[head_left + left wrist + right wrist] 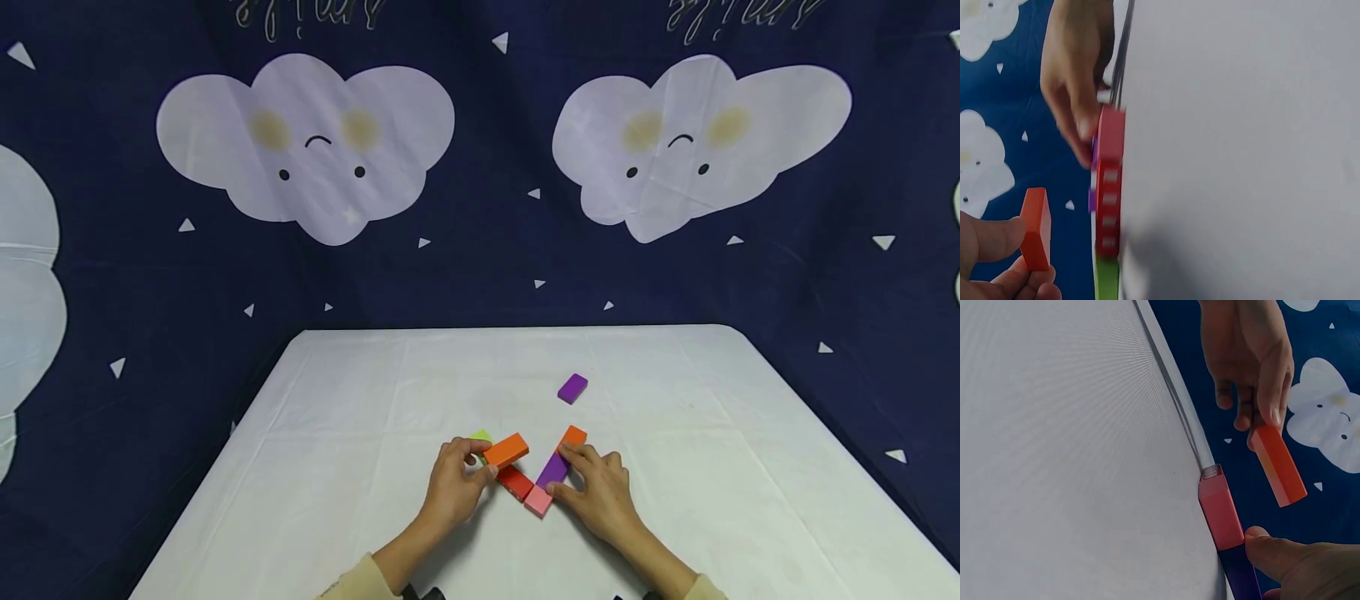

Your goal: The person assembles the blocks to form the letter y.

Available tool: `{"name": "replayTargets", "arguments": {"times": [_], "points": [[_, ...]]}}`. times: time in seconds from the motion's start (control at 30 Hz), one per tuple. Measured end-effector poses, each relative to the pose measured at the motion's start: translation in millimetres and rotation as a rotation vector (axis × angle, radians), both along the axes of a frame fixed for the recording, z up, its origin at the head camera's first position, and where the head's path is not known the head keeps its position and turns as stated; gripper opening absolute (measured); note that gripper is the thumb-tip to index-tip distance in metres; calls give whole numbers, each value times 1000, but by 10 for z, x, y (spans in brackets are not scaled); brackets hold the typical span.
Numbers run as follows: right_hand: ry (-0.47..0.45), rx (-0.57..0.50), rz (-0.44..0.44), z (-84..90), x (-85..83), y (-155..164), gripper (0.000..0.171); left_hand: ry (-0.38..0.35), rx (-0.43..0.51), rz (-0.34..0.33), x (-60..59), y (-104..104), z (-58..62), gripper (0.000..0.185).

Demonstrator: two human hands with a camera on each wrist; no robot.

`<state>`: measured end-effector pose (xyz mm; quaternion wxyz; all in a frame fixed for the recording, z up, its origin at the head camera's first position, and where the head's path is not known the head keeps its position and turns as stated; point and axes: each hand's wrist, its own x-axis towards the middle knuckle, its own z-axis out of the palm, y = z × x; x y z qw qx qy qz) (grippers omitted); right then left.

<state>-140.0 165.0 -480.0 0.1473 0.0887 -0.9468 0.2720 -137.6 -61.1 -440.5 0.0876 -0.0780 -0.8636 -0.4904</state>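
Note:
My left hand (477,463) pinches an orange block (506,450) between thumb and fingers, lifted just above the white table (360,400). In the left wrist view the same orange block (1036,228) hangs off the surface. Under it lie a red block (515,482) and a pink block (537,501). My right hand (567,477) holds a purple block (553,471) that lies flat, thumb against its near side and fingers along the far side. A second orange block (573,435) lies at the purple block's far end. In the right wrist view my thumb (1285,556) presses where the pink block (1221,512) meets the purple one (1240,575).
A green block (481,436) peeks out behind my left hand. A lone purple block (573,388) lies farther back near the table's middle. A dark blue cloth with white clouds (315,142) hangs behind and around the table.

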Motion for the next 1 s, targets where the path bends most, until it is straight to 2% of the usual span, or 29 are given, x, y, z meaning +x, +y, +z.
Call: {"name": "replayTargets", "arguments": {"times": [0.23,0.4,0.6,0.83,1.0], "points": [[13,0,0,-4,7,-2,60,0,16,-58,276,68,-56,27],[23,4,-1,-3,2,-1,60,14,6,-93,412,78,-81,27],[21,7,-4,0,-1,-1,58,15,15,-131,516,86,-116,26],[7,7,-6,-5,1,0,59,-59,-8,-143,596,83,-147,27],[9,7,-3,-1,2,0,59,-81,-38,-141,632,70,-156,29]]}}
